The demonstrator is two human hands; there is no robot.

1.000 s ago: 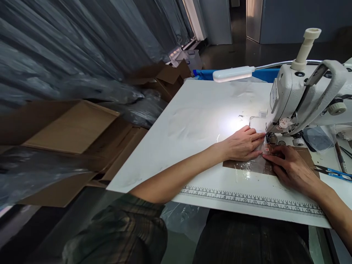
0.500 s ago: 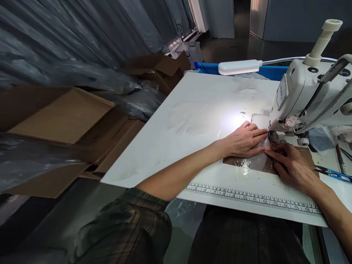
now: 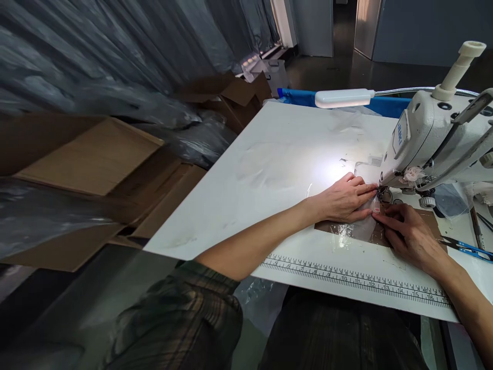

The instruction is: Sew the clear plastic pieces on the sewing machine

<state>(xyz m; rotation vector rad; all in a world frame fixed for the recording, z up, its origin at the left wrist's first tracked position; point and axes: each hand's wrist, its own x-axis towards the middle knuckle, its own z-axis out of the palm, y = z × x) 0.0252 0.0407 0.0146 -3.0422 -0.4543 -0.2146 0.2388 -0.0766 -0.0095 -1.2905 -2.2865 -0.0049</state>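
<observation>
My left hand [image 3: 344, 199] lies flat, fingers stretched toward the needle area of a white sewing machine [image 3: 418, 131]. Beneath it is a thin translucent sheet [image 3: 362, 229], with part of it reaching out behind the fingers. My right hand [image 3: 412, 234] is close by in front of the presser foot, its thumb and index finger closed at the sheet's edge. A small pale label with a red mark [image 3: 376, 209] shows between the hands. Under both hands is a shiny brown surface [image 3: 333, 227]; the exact grip of the right fingertips is partly hidden.
The white table [image 3: 269, 169] carries a printed ruler [image 3: 346, 278] along its front edge. Blue-handled thread snips [image 3: 468, 247] lie at the right. A white lamp [image 3: 344, 98] hangs over the back. Open cardboard boxes [image 3: 92, 156] and plastic sheeting stand at the left.
The view has shifted slightly, so the machine and table sit a little lower and further right. Both hands keep nearly the same place by the needle.
</observation>
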